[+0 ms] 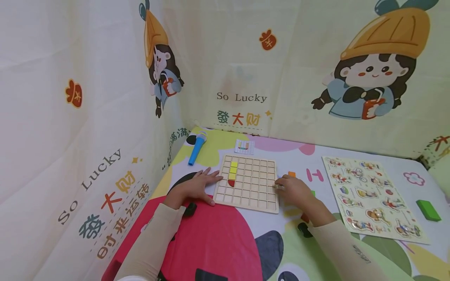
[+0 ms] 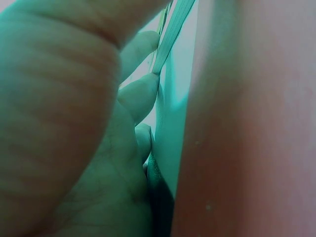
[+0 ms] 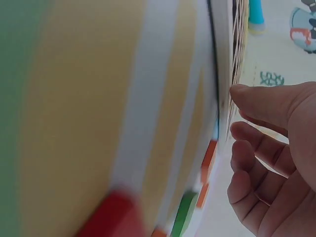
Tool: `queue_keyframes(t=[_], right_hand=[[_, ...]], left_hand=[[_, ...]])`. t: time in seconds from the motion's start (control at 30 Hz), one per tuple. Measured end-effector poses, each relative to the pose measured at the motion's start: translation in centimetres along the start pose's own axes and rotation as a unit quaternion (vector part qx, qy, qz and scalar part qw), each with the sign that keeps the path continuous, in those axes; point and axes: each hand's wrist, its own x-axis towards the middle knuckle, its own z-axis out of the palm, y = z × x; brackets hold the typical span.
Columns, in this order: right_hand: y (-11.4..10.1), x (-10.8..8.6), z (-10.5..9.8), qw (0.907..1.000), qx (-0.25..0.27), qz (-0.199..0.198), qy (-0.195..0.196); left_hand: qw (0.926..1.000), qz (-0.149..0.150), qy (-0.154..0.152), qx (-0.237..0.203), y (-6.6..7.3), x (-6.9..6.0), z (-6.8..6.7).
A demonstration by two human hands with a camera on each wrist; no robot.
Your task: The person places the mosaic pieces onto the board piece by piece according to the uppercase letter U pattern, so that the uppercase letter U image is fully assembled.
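Observation:
A wooden grid board (image 1: 252, 183) lies on the table between the hands. Several yellow squares (image 1: 233, 170) and a red rounded piece (image 1: 231, 183) sit in its left part. My left hand (image 1: 197, 187) is spread along the board's left edge, its fingertips touching the rim; close up, the left wrist view shows fingers against the board edge (image 2: 173, 37). At the opposite edge is my right hand (image 1: 297, 191), with bent fingers. In the right wrist view the thumb (image 3: 261, 101) meets the board's rim (image 3: 225, 64); whether anything small lies between thumb and fingers is unclear.
Behind the board lie a small pattern card (image 1: 244, 146) and a blue toy microphone (image 1: 197, 148). Orange (image 1: 291, 174) and green blocks (image 3: 184, 213) are near the right hand. Farther right are a picture puzzle board (image 1: 372, 197) and a green block (image 1: 428, 210).

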Motion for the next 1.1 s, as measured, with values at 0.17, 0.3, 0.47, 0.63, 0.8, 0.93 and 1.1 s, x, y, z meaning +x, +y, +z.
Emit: queue_keyframes(t=[0.17, 0.3, 0.47, 0.63, 0.8, 0.93, 1.1], right_hand=[[1.5, -1.0, -0.4, 0.9999, 0.005, 0.013, 0.001], [2.5, -1.6, -0.6, 0.9997, 0.010, 0.023, -0.003], [3.4, -2.3, -0.7, 0.9989, 0.006, 0.045, -0.011], [3.9, -2.8, -0.7, 0.9988, 0.009, 0.044, -0.019], [4.5, -3.2, -0.7, 0.9992, 0.003, 0.034, -0.020], [4.8, -3.3, -0.8, 0.9983, 0.003, 0.050, -0.032], [5.1, -3.5, -1.1, 0.9959, 0.014, 0.074, -0.050]], left_hand=[[1.0000, -0.003, 0.002, -0.004, -0.1, 0.0, 0.1], [1.0000, -0.005, 0.003, -0.002, 0.0, 0.0, 0.0], [1.0000, -0.006, 0.001, 0.000, 0.0, 0.0, 0.0], [1.0000, -0.003, -0.002, -0.002, 0.0, 0.0, 0.0], [1.0000, -0.003, 0.001, -0.007, -0.1, 0.0, 0.0], [0.9999, -0.008, 0.001, -0.006, -0.1, 0.0, 0.1], [0.9999, -0.010, 0.000, -0.004, -0.1, 0.1, 0.1]])
